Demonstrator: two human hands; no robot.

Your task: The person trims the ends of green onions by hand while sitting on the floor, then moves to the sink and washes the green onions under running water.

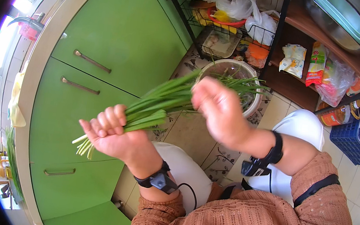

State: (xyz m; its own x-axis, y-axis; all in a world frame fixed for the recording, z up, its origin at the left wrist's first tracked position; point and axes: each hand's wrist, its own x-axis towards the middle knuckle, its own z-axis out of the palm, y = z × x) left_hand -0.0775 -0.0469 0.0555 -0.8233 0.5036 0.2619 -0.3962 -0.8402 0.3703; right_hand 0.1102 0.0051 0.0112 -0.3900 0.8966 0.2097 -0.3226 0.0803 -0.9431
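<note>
A bunch of long green leaves with pale stalks, likely garlic chives (153, 104), is gripped near its stalk ends by my left hand (112, 134). The leaves slant up to the right. At their upper part is my right hand (216, 107), blurred, its fingers bent; whether it pinches any leaf I cannot tell. Behind it, a round lined bin (255, 105) stands on the floor, with loose green blades over its opening and rim.
Green cabinets (107, 45) with metal handles rise on the left under a countertop (29, 92). At the back stands a shelf rack (292, 86) with bags and a metal bowl (344, 28). A blue plastic crate (358, 129) and a bottle (336, 114) are at the right.
</note>
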